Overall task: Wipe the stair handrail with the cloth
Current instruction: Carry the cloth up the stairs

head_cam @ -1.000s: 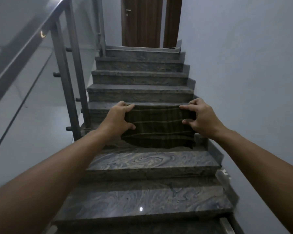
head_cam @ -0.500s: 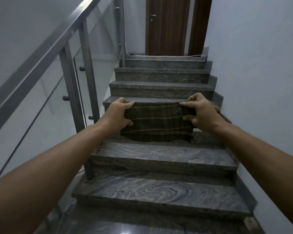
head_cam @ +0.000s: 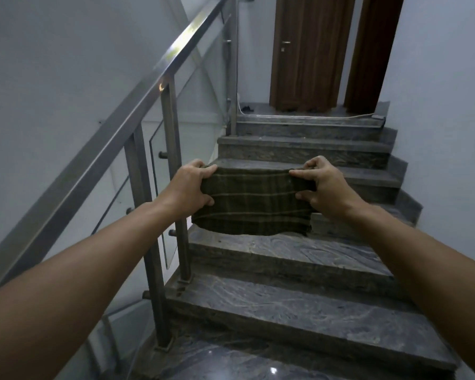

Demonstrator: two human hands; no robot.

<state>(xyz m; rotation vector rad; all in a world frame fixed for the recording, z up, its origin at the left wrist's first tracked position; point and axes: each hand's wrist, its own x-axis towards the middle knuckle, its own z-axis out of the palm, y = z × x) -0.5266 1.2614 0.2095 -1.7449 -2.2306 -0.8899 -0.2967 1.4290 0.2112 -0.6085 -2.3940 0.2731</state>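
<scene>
Arms outstretched; left hand (head_cam: 190,187), right hand (head_cam: 323,187) each grip cloth (head_cam: 251,205) edge (stretched taut), handrail (head_cam: 126,116) untouched.

The stairwell is dim, lit evenly with a cool bluish cast and only soft shadows under the stair treads. A bright streak of glare runs along the upper handrail (head_cam: 176,48), with a small warm glint lower on it at a post top. Below the handrail's foot, the glossy floor (head_cam: 258,366) carries a small white reflection. Wide-angle distortion bends the walls and forearms toward the edges. Detail is slightly soft throughout.
</scene>
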